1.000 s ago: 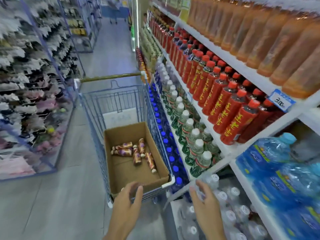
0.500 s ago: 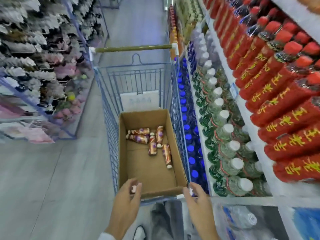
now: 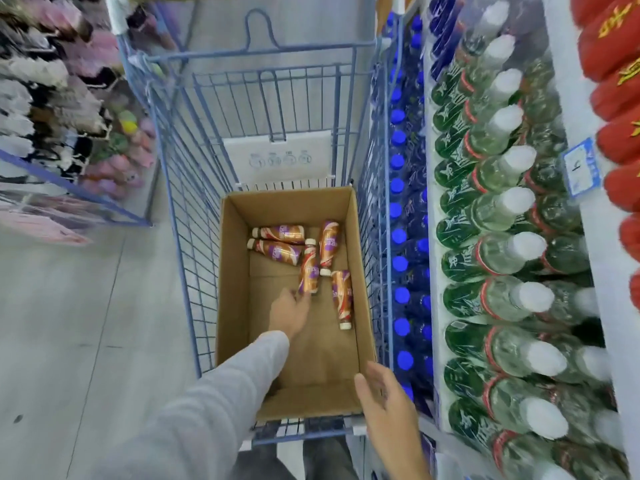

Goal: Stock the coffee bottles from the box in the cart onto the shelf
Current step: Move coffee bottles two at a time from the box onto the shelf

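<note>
right hand: the bare right hand (image 3: 388, 396) was seen nearest, over the near right corner of the box, fingers spread and loose, nothing held.
left hand: the left hand (image 3: 290, 311), on a grey-sleeved arm (image 3: 194, 410), was reached down into the box; fingertips were placed at the base of one bottle, touching it. Whether it was gripped could not be told.
box: an open brown cardboard box (image 3: 235, 306) was set in the near end of the cart.
coffee bottles: five small brown-and-purple labelled coffee bottles with cream caps (image 3: 310, 268) were lain flat on the box floor, clustered in the far half; one (image 3: 343, 299) was lain apart, toward the right wall.
cart: a blue wire shopping cart (image 3: 180, 202) was stood on the grey floor, just beside the shelf.
shelf: a white shelf (image 3: 433, 306) on the right was filled with clear white-capped bottles (image 3: 502, 209), blue-capped bottles (image 3: 398, 209) below, red bottles (image 3: 620, 188) above.
far left: a rack of blurred pink and white goods (image 3: 52, 98) was seen.
</note>
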Available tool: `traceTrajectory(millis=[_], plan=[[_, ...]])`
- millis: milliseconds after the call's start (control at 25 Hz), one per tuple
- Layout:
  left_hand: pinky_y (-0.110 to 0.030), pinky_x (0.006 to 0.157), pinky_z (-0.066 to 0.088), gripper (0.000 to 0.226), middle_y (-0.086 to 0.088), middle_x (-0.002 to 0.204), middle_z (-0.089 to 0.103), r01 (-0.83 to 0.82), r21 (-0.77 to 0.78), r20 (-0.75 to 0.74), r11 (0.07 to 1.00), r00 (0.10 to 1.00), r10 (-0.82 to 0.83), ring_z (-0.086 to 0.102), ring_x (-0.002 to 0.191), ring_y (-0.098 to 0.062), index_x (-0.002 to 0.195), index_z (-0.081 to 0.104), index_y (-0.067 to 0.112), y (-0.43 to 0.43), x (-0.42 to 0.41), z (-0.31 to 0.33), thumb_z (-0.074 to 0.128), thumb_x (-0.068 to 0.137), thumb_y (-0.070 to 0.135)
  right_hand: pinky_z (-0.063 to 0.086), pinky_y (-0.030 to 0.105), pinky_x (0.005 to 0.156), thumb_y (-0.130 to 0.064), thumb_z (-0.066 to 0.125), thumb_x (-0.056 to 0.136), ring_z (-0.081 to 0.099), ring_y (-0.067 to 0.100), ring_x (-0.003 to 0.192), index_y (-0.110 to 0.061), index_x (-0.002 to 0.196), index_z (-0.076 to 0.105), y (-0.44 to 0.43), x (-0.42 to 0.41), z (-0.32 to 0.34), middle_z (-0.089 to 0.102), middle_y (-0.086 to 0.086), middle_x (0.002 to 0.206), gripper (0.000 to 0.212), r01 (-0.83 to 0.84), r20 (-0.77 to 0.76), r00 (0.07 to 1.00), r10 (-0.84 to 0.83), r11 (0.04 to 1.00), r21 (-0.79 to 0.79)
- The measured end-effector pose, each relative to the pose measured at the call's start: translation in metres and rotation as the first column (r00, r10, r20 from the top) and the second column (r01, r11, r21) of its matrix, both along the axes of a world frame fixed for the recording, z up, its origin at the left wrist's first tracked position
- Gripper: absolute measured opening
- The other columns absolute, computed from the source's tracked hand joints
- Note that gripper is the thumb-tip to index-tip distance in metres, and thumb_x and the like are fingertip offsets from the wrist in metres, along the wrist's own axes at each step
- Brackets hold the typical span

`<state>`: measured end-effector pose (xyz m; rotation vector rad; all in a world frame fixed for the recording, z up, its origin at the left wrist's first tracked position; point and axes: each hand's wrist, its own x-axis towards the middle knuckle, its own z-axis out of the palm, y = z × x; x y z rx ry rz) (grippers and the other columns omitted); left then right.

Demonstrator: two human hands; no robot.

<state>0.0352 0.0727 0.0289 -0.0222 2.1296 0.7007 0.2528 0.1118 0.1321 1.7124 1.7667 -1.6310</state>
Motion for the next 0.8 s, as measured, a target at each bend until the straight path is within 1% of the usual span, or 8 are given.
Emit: traceTrajectory(millis=[80,200,360,440,520,600,680,800], plan=[[-0.036,0.095,0.049,0.055,-0.017,0.129,0.063,-0.031,-0.068,0.057,0.997,0.998,0.035,0.062,0.113,-0.035,0.13,0.055,0.004,0.029,-0.016,-0.046,0.054,0.097,0.048,0.042,0.036,0.111,-0.047,0.064,0.092,0.056,0.002,0.12,-0.048,0.113,0.057,0.001,-0.011,-0.015,0.06,-0.027,0.122,0.022,0.034,0.023,0.999,-0.033,0.999,-0.04],[-0.039,0.098,0.049,0.058,-0.016,0.131,0.062,-0.001,-0.146,0.092,0.989,0.996,0.015,0.061,0.115,-0.036,0.132,0.057,0.006,0.057,-0.034,-0.11,0.053,0.096,0.051,0.041,0.031,0.11,-0.044,0.067,0.09,0.055,-0.003,0.117,-0.046,0.114,0.058,-0.004,-0.019,-0.036,0.061,-0.03,0.12,0.026,0.072,0.055,0.996,-0.066,0.992,-0.105],[-0.04,0.102,0.045,0.06,-0.014,0.137,0.058,-0.005,-0.143,0.111,0.99,0.994,0.021,0.057,0.123,-0.034,0.14,0.05,0.009,0.071,-0.043,-0.174,0.061,0.094,0.046,0.039,0.007,0.087,-0.034,0.076,0.085,0.058,-0.009,0.11,-0.043,0.113,0.062,-0.012,-0.024,-0.059,0.064,-0.031,0.114,0.033,0.089,0.082,0.993,-0.08,0.988,-0.123],[-0.038,0.1,0.045,0.06,-0.012,0.135,0.059,-0.011,-0.1,0.105,0.995,0.994,0.021,0.058,0.122,-0.033,0.14,0.049,0.01,0.071,-0.045,-0.187,0.066,0.092,0.042,0.039,0.005,0.081,-0.03,0.077,0.084,0.058,-0.01,0.107,-0.044,0.109,0.062,-0.014,-0.024,-0.067,0.065,-0.031,0.111,0.032,0.118,0.09,0.99,-0.108,0.986,-0.119],[-0.033,0.095,0.048,0.047,-0.007,0.12,0.064,-0.022,-0.061,0.136,0.998,0.99,0.03,0.061,0.115,-0.03,0.129,0.056,0.01,0.068,-0.049,-0.178,0.069,0.092,0.035,0.039,0.009,0.085,-0.03,0.077,0.084,0.058,-0.01,0.107,-0.045,0.105,0.062,-0.013,-0.024,-0.071,0.068,-0.031,0.106,0.03,0.138,0.088,0.988,-0.128,0.982,-0.128],[-0.018,0.07,0.053,0.017,-0.005,0.096,0.067,-0.086,-0.005,0.228,0.996,0.97,0.085,0.066,0.091,-0.024,0.103,0.063,0.012,0.057,-0.05,-0.149,0.068,0.093,0.025,0.043,0.02,0.094,-0.032,0.076,0.084,0.059,-0.006,0.11,-0.045,0.105,0.063,-0.008,-0.027,-0.067,0.069,-0.035,0.103,0.028,0.138,0.082,0.988,-0.127,0.981,-0.134],[-0.012,0.052,0.048,0.018,-0.005,0.089,0.067,-0.117,0.042,0.293,0.992,0.951,0.099,0.064,0.073,-0.014,0.101,0.063,0.009,0.033,-0.05,-0.107,0.07,0.092,0.022,0.045,0.026,0.1,-0.034,0.074,0.087,0.06,-0.002,0.113,-0.045,0.107,0.063,0.005,-0.04,-0.057,0.068,-0.033,0.107,0.025,0.079,0.074,0.995,-0.07,0.99,-0.118],[-0.029,0.077,0.058,0.053,-0.001,0.097,0.073,-0.115,0.081,0.3,0.99,0.95,0.086,0.071,0.083,-0.016,0.119,0.063,0.015,-0.015,-0.045,-0.044,0.079,0.077,0.043,0.045,0.033,0.108,-0.039,0.065,0.095,0.057,0.001,0.118,-0.041,0.12,0.06,0.034,-0.071,-0.058,0.064,-0.022,0.122,0.025,-0.09,0.037,0.995,0.092,0.994,-0.064]])
